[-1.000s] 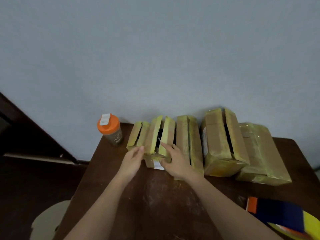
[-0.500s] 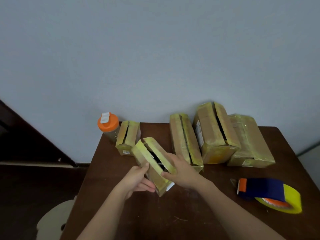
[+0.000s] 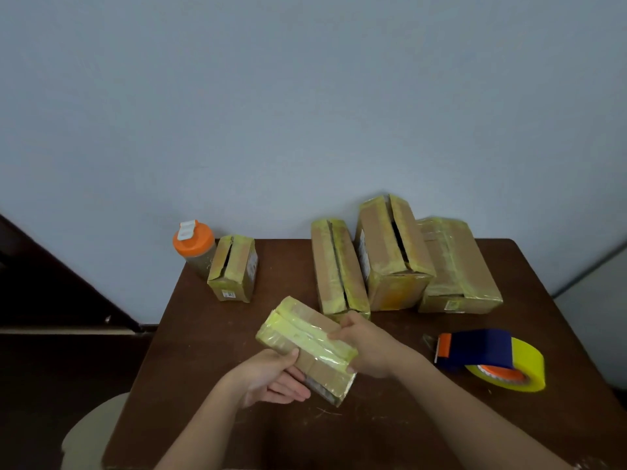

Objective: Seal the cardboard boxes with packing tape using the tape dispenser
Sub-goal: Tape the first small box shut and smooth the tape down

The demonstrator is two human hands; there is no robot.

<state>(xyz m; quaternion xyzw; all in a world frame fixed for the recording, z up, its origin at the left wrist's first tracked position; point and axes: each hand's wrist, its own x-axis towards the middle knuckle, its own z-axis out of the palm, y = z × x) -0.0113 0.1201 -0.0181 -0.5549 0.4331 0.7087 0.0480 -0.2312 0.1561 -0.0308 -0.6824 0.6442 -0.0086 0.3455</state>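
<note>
Nearer now, hands (image 3: 319, 362) grip taped cardboard box (image 3: 307, 344).

Dark brown wooden surface (image 3: 210, 337), pushed up against a pale blue wall, w/ faint pale scuffs near the front. On it: orange-lidded bottle (image 3: 194, 247) at the back left corner; small box (image 3: 233, 269) just beside it, standing upright, top seam gaping. Back right, 3 boxes in a row, touching side by side: long narrow box (image 3: 334, 268), taller box (image 3: 393, 252) w/ open top slit, flat taped box (image 3: 458, 266). Right side, apart from the boxes: tape dispenser (image 3: 488, 357), blue & orange w/ a yellow tape roll, lying on its side.
</note>
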